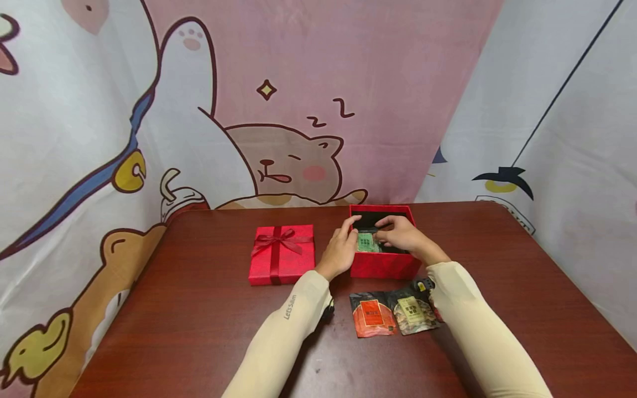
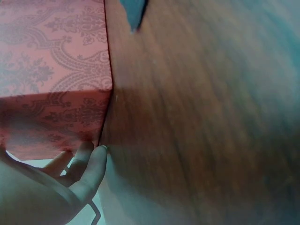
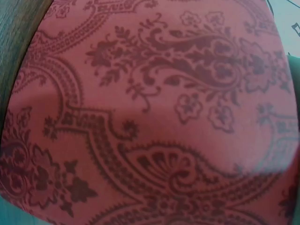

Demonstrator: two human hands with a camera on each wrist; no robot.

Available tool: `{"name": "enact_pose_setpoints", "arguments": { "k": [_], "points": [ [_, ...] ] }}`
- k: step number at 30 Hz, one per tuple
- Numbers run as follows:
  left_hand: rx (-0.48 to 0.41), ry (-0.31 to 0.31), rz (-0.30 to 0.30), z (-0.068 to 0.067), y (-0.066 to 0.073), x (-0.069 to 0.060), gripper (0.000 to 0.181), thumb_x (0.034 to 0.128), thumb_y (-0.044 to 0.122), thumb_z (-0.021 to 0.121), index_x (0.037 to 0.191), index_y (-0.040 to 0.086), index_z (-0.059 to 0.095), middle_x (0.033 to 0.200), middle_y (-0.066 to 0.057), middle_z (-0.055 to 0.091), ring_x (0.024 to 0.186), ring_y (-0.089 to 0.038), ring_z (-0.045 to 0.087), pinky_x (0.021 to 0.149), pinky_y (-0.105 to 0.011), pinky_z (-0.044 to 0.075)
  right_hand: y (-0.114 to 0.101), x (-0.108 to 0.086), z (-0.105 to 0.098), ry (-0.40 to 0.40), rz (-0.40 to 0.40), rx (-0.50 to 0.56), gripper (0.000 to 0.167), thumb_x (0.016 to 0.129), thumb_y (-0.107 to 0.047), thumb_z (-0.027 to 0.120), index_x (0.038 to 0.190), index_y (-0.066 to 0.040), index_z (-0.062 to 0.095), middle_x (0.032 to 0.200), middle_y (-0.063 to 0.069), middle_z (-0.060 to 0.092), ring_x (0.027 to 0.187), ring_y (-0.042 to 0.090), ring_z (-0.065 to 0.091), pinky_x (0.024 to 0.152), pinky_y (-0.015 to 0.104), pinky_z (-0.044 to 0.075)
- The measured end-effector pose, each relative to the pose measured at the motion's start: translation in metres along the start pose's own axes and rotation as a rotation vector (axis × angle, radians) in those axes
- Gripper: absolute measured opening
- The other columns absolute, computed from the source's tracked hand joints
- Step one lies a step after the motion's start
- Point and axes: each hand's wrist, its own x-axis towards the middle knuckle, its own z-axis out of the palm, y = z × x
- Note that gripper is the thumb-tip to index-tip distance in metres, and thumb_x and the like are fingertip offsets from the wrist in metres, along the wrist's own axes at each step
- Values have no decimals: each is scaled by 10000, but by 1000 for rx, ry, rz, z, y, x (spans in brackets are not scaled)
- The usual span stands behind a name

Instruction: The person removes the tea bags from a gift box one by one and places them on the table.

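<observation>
A red patterned gift box [image 1: 385,265] stands without its lid, its inside black. At its left side is my left hand [image 1: 340,249]. In the left wrist view, fingers [image 2: 89,173] of that hand rest loosely along the box's red wall [image 2: 51,115]. My right hand [image 1: 400,233] reaches over the box's right side into it, thumb and fingers bent at the edge of a green-labelled food packet [image 1: 367,242]. Part of that packet is hidden by the hand. The box's patterned side [image 3: 159,112] fills the right wrist view, where the right hand does not show.
A red lid [image 1: 264,268] with a ribbon bow [image 1: 281,241] lies left of the box. In front lie an orange packet [image 1: 372,315] and a dark packet with a yellow label [image 1: 413,310]. The brown table [image 1: 199,331] meets a cartoon-printed curtain [image 1: 373,83].
</observation>
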Motion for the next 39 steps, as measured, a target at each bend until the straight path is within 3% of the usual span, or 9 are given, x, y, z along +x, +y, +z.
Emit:
{"name": "enact_pose_setpoints", "arguments": {
  "k": [4, 12, 24, 34, 39],
  "points": [
    [5, 1, -2, -1, -1, -1, 427, 1056, 394, 298, 1472, 405, 396, 1052, -61, 542, 1179, -233, 525, 853, -508, 452, 1, 2, 3, -6, 17, 0, 479, 951, -112, 617, 1335, 127, 461, 1180, 285, 629, 1072, 414, 633, 896, 455, 527],
    [-3, -8, -11, 4, -4, 1, 421, 1064, 370, 308, 1474, 400, 396, 1083, -45, 539, 1193, -236, 520, 861, -507, 452, 7, 6, -1, -16, 51, 65, 480, 973, -143, 577, 1357, 116, 449, 1213, 278, 619, 1095, 398, 625, 928, 453, 512],
    [2, -8, -14, 3, -2, 0, 420, 1059, 390, 304, 1470, 423, 388, 1024, -31, 523, 1185, -212, 512, 857, -482, 450, 9, 18, -3, -5, 73, 20, 501, 964, -195, 597, 1358, 84, 464, 1188, 232, 599, 1028, 351, 609, 910, 436, 523],
    [2, -1, -7, 2, 2, 1, 426, 1059, 365, 309, 1476, 397, 391, 1185, -79, 536, 1240, -234, 496, 908, -523, 438, 6, 18, -2, -5, 85, 12, 513, 972, -195, 578, 1383, 80, 443, 1245, 268, 563, 1069, 393, 580, 904, 480, 517],
    [1, -2, -19, 2, 0, 1, 428, 1059, 369, 311, 1479, 401, 387, 1190, -81, 535, 1235, -227, 495, 917, -515, 432, 8, 20, 1, 6, 86, 21, 501, 970, -193, 580, 1374, 73, 449, 1230, 261, 572, 1054, 380, 589, 901, 474, 521]
  ]
}}
